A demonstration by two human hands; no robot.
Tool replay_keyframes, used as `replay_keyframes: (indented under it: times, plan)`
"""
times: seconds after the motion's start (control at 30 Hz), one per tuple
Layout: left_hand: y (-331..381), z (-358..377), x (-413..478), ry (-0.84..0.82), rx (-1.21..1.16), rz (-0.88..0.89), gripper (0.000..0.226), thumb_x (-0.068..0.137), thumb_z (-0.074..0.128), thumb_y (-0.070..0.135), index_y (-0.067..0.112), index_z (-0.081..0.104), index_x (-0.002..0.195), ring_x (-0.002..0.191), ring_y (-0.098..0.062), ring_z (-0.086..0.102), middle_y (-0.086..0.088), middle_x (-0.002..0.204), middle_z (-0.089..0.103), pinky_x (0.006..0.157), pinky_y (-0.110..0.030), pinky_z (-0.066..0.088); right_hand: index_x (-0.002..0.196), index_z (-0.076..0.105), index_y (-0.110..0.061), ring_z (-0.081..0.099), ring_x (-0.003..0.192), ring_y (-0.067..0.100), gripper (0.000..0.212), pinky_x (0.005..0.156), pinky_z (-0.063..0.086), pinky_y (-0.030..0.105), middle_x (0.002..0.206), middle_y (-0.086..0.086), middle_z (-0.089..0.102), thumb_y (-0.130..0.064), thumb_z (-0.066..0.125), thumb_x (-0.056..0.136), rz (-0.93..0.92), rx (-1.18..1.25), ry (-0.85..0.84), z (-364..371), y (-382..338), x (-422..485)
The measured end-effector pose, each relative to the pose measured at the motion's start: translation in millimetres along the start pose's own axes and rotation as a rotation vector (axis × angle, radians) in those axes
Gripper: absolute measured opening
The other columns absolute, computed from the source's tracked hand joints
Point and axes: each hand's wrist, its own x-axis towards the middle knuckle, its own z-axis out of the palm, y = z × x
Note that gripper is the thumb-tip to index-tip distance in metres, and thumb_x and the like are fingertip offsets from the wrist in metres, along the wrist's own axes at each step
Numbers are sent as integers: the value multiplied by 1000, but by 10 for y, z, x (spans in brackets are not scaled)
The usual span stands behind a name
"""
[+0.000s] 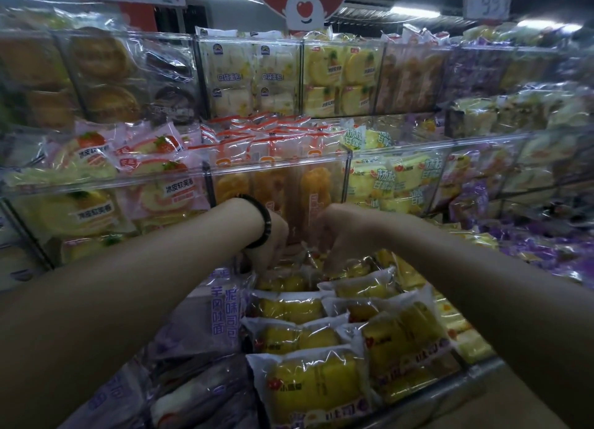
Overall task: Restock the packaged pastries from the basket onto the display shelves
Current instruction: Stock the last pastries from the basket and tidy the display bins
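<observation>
Both my hands reach down into the back of a lower bin of yellow packaged pastries (308, 387). My left hand (273, 242), with a black bead bracelet on the wrist, has its fingers pointing down among the packs. My right hand (334, 235) curls its fingers down beside it, at a clear-wrapped pack (313, 256). The fingertips of both hands are hidden among the wrappers, so what they hold is unclear. Just behind the hands stands a clear bin of orange-brown pastries (273, 184). No basket is in view.
Clear acrylic bins in tiers hold many packs: pink strawberry rolls (154, 158) at left, yellow-green packs (395, 174) at right, white bread packs (250, 78) above. Purple-wrapped packs (221, 313) lie left of the yellow bin. A metal shelf edge (450, 387) runs at lower right.
</observation>
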Motion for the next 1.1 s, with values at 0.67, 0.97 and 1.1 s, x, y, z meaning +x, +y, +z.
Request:
replay_keyframes:
  times: [0.67, 0.97, 1.1]
  plan:
    - [501, 72, 349, 181, -148, 98, 26, 96, 69, 26, 14, 65, 119, 90, -22, 66, -6, 104, 67, 68, -29, 56, 123, 69, -31, 64, 95, 19, 36, 70, 52, 32, 107, -5, 67, -31, 79, 89, 93, -526, -25, 159, 303, -110]
    - [482, 75, 429, 260, -128, 48, 25, 92, 69, 26, 15, 67, 115, 89, -22, 66, -5, 102, 67, 72, -32, 61, 113, 69, -24, 64, 91, 21, 18, 79, 52, 36, 99, -1, 66, -23, 70, 95, 129, -550, 79, 229, 230, -151]
    - [460, 69, 472, 313, -125, 44, 29, 90, 71, 27, 17, 64, 116, 85, -20, 63, -1, 91, 60, 74, -33, 61, 110, 68, -23, 62, 88, 20, 21, 78, 55, 36, 93, -2, 63, -18, 75, 90, 141, -530, 80, 242, 237, -149]
